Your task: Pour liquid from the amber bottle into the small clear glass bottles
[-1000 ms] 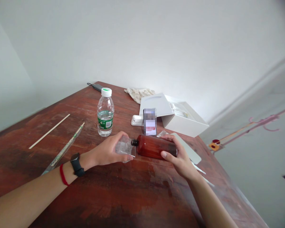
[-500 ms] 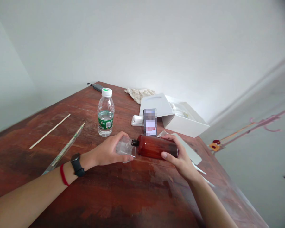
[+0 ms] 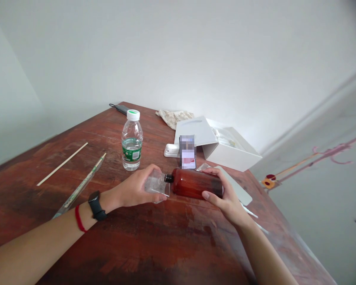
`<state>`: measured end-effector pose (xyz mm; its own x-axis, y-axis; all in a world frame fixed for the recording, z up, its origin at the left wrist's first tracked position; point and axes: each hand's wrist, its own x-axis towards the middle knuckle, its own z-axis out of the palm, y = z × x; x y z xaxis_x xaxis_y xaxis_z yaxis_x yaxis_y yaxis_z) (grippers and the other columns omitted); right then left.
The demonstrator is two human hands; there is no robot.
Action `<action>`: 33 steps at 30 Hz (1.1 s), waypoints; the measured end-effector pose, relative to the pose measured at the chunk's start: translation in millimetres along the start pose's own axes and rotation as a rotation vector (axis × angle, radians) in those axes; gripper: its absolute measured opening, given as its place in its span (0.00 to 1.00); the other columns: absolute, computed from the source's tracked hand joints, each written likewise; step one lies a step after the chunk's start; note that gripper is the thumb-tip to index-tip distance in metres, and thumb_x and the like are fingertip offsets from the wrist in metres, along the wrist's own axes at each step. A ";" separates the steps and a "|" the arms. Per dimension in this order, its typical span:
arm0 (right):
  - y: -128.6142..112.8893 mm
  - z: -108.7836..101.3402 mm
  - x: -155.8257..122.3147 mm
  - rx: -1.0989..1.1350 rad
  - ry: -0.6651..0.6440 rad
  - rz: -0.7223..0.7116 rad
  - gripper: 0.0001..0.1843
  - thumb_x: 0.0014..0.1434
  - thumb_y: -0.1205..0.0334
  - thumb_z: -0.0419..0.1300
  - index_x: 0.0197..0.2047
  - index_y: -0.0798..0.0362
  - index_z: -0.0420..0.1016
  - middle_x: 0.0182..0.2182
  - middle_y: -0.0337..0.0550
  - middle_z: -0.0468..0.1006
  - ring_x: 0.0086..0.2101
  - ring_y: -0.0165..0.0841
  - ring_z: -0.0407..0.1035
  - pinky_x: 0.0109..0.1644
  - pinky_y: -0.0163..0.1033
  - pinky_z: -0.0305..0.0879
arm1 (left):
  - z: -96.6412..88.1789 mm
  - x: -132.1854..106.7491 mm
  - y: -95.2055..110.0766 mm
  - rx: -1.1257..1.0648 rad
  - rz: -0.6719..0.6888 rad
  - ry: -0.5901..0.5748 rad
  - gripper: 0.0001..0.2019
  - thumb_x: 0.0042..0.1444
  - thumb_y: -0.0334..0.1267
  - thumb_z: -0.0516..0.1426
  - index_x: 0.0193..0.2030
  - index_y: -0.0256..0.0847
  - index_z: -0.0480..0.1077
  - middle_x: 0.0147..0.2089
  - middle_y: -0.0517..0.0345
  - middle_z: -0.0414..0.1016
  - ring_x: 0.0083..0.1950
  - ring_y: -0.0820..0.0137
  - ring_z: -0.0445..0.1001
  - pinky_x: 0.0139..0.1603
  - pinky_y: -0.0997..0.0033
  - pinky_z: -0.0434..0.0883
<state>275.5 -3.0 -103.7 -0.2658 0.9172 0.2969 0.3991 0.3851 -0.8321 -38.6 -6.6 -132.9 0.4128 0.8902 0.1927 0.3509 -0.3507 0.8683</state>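
My left hand (image 3: 136,186) is closed around a small clear plastic container (image 3: 158,184), its open side turned to the right. In my right hand (image 3: 224,198) lies a brown bottle (image 3: 192,183), tipped onto its side. The bottle's black uncapped neck points left and sits at the mouth of the clear container. Whether liquid is flowing between them I cannot make out. Behind my left hand a water bottle (image 3: 132,142) with a white cap and green label stands upright, partly filled.
A phone (image 3: 188,152) leans upright by a white box (image 3: 237,156) with its lid off. Near them are a white case (image 3: 171,150) and a crumpled cloth (image 3: 174,117). At left lie a bare wooden stick (image 3: 62,164) and wrapped chopsticks (image 3: 84,181). A pale flat sheet (image 3: 237,186) lies behind my right hand.
Almost nothing differs. Both hands keep the clear container and the brown bottle in the same place, with at most a tiny shift of the bottle to the right.
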 end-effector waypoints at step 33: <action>-1.4 -0.2 -0.7 0.025 -0.017 -0.015 0.28 0.58 0.41 0.70 0.55 0.43 0.68 0.55 0.46 0.74 0.55 0.48 0.69 0.61 0.51 0.64 | -1.7 0.0 1.4 0.016 0.011 -0.005 0.32 0.53 0.59 0.70 0.57 0.42 0.68 0.46 0.52 0.80 0.49 0.55 0.79 0.49 0.60 0.73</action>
<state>275.3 -4.2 -102.6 -0.2864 0.9095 0.3012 0.3734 0.3955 -0.8391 -39.6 -6.5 -130.9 0.4208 0.8850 0.1995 0.3602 -0.3648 0.8586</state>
